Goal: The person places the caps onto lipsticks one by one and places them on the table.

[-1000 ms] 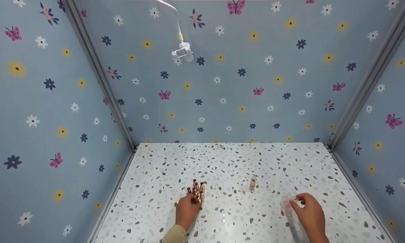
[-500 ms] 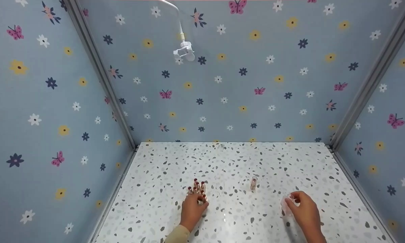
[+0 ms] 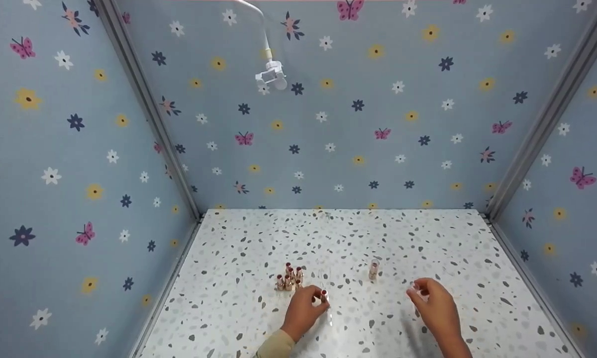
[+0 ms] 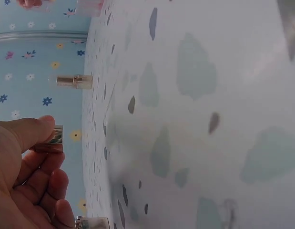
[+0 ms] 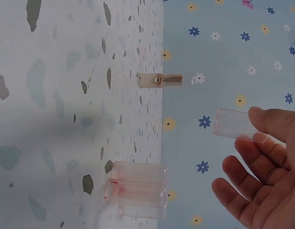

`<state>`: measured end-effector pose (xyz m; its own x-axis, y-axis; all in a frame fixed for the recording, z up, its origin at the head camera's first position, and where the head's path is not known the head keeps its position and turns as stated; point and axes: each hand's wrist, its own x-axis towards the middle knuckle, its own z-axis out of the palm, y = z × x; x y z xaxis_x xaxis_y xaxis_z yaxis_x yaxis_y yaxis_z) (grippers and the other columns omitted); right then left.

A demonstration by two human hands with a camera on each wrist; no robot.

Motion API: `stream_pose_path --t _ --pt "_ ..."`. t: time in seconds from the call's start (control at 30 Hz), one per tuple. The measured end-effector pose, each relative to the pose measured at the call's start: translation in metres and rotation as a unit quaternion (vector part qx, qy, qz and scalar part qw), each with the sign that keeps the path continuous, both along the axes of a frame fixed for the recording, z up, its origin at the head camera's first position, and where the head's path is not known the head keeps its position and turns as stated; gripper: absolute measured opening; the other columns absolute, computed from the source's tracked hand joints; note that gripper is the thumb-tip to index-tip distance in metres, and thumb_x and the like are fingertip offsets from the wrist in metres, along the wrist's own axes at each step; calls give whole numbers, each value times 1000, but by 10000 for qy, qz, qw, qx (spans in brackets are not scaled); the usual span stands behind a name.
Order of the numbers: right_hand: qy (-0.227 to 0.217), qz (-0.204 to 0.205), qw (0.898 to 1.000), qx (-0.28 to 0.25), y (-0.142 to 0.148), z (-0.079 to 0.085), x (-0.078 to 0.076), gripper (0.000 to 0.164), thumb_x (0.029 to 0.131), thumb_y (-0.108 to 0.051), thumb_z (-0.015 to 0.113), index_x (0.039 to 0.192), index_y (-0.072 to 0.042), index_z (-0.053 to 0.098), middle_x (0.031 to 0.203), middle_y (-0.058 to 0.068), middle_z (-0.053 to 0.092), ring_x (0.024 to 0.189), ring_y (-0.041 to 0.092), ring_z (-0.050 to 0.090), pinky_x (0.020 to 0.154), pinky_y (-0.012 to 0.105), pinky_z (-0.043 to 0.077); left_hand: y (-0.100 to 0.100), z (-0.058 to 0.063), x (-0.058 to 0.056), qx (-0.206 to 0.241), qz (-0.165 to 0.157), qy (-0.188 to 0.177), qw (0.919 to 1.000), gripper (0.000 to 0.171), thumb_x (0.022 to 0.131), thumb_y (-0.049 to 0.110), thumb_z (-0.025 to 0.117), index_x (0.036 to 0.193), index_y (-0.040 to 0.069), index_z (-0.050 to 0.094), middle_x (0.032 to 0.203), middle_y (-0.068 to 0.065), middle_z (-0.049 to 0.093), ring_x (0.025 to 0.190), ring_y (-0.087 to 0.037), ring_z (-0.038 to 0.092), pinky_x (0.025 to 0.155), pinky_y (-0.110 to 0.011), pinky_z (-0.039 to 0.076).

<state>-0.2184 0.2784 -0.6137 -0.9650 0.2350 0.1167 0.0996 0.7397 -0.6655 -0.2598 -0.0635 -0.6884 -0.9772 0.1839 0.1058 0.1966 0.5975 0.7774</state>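
Observation:
My left hand (image 3: 302, 311) pinches a gold lipstick (image 3: 324, 297) with a dark red tip between thumb and forefinger. In the left wrist view, its shiny gold tube (image 4: 56, 134) shows beyond the thumb, the other fingers curled below. My right hand (image 3: 437, 304) pinches a clear plastic cap (image 5: 235, 124), held above the table. A lipstick with a clear cap over it (image 3: 373, 271) stands upright between the hands. To the left, several uncapped gold lipsticks (image 3: 288, 281) stand in a close group, just behind my left hand.
Several clear caps (image 5: 137, 188) stand together near my right hand, hidden behind it in the head view. The white speckled table (image 3: 348, 228) meets patterned blue walls (image 3: 328, 114). A white clip on a bent arm (image 3: 271, 75) hangs high at the back.
My left hand has moved right, taking one lipstick out of the group. My right hand has moved slightly left, lifting one clear cap away from the other caps.

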Motion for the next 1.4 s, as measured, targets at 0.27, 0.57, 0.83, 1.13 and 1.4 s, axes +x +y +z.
stream_pose_path --t 0.27,0.57,0.83,1.13,1.4 --pt "335 273 9990 64 -23 4 -1 27 92 -25 78 112 -10 71 103 3 70 96 23 65 83 48 53 21 3 5 -48 -298 347 9989 16 86 21 82 93 26 69 92 7 68 88 -19 60 79 -31 48" --pt "784 561 9952 194 -52 10 -4 25 89 -25 82 108 -12 71 98 1 69 93 24 67 81 44 54 34 4 6 -166 -741 356 9965 14 87 21 81 93 25 70 90 3 68 84 -18 58 74 -28 45" --pt "844 980 9910 343 -70 9 -5 24 88 -25 83 107 -16 71 99 -2 69 94 22 66 82 43 53 51 0 8 -172 -834 368 9957 14 85 22 83 91 27 72 88 16 66 87 -12 61 77 -26 48" --pt "1141 1559 9804 388 -84 6 -7 21 86 -24 84 101 -21 70 96 -8 67 92 15 65 81 41 53 63 0 9 -231 -1009 393 9939 16 84 20 84 93 26 73 89 16 68 86 -11 60 76 -24 47" --pt "1009 1700 9780 667 -89 3 -6 21 84 -22 85 94 -25 66 90 -11 64 87 11 63 79 38 53 68 1 9 -297 -1029 553 9927 16 83 20 85 90 27 71 89 17 69 86 -13 62 76 -24 47"
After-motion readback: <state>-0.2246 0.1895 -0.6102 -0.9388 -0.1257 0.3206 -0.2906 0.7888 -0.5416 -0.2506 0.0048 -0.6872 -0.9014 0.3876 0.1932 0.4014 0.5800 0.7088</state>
